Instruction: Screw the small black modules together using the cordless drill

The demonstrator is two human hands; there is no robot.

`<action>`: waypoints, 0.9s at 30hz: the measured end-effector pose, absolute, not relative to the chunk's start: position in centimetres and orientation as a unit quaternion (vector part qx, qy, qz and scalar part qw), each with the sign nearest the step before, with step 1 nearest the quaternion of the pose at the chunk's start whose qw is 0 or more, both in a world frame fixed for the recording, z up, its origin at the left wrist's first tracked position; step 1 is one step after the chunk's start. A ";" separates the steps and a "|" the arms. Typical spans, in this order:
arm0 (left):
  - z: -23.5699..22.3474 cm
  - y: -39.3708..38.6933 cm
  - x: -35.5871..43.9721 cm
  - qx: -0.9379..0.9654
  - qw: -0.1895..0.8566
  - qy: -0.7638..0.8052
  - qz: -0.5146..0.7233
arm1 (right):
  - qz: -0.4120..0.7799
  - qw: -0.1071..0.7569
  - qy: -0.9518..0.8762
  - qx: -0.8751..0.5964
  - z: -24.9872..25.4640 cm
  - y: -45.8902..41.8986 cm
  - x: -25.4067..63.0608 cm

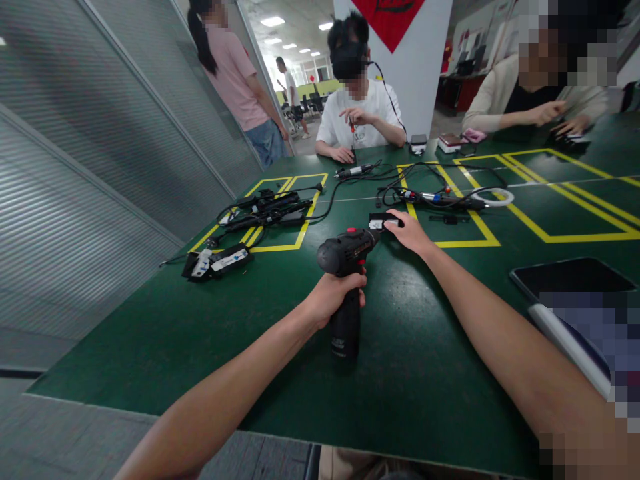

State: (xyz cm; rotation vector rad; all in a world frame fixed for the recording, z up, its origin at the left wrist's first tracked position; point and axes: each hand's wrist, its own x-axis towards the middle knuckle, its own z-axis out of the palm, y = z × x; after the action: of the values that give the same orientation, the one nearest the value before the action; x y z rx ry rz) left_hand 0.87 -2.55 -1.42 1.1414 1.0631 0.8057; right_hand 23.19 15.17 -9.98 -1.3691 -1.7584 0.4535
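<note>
My left hand [340, 293] is wrapped round the handle of a black cordless drill [345, 253] with red details. The drill points away from me and to the right. At its chuck lies a small black piece with a white label [379, 222], which the fingers of my right hand [407, 229] grip at its right end. Whether the bit touches that piece, I cannot make out. The drill's base hangs low over the green table [420, 373] or rests on it; I cannot tell which.
Black cabled tools [273, 210] lie at the left, near a black piece with white labels [220, 261]. A corded pen-shaped tool [435, 199] and a white ring [495, 197] lie beyond my right hand. A tablet-like device [575, 275] is at the right. Two people sit across.
</note>
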 end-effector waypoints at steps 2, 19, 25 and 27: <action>-1.4 -2.5 0.8 0.499 0.640 0.465 0.353 | 0.183 0.420 -0.701 -0.547 -10.0 15.2 23.2; -1.6 -2.5 0.8 0.499 0.637 0.467 0.356 | 0.185 0.422 -0.701 -0.545 -10.3 15.5 23.3; -1.5 -2.5 0.9 0.492 0.640 0.461 0.368 | 0.184 0.429 -0.700 -0.541 -10.6 15.6 23.4; -1.4 -2.5 1.0 0.489 0.641 0.461 0.370 | 0.183 0.428 -0.701 -0.541 -10.6 15.5 23.4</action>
State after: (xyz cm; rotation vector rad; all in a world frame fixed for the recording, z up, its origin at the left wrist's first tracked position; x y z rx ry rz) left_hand 0.97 -2.54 -1.42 1.1160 1.0511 0.8437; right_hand 23.40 15.54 -10.55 -1.3512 -1.7501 0.4568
